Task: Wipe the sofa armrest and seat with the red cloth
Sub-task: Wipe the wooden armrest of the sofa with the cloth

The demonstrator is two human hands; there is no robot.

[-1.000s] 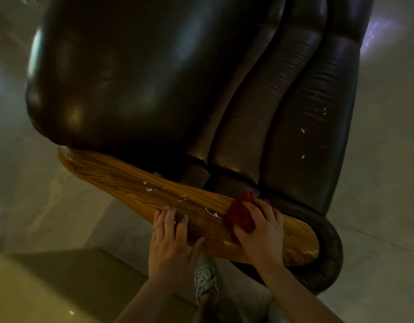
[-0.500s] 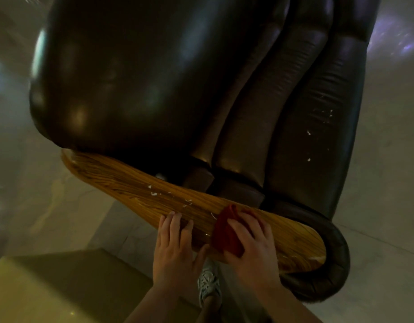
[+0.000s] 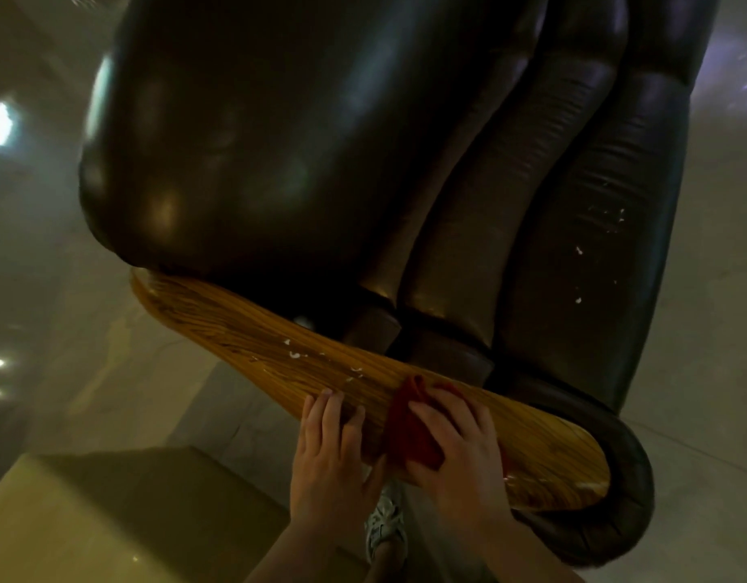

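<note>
the right hand [image 3: 455, 452] is pressing a bunched red cloth [image 3: 407, 431] down flat on the long, shiny, wood-grain sofa armrest [image 3: 237, 330], with the fingers spread over the cloth and holding it against the wood. the left hand [image 3: 329, 452] is lying open on the same armrest just beside the cloth, palm down, holding nothing, and it looks like it is steadying the body. the armrest is running in 1 long line from the upper left down to the lower right, and the cloth is sitting past the middle, toward the lower right end. a few small white crumbs [image 3: 296, 354] are lying on the wood up and to the left of the cloth, near the left hand's fingertips. so the dirty part is lying along the armrest's long line, on the left side of the cloth, and the right hand is the one that can push the cloth that way. i think the armrest wipe is only partly done. more white specks [image 3: 578, 251] are sitting on the dark brown leather cushion [image 3: 573, 204] far above, well apart from both hands. the wide dark seat [image 3: 258, 140] looks not yet wiped.
</note>
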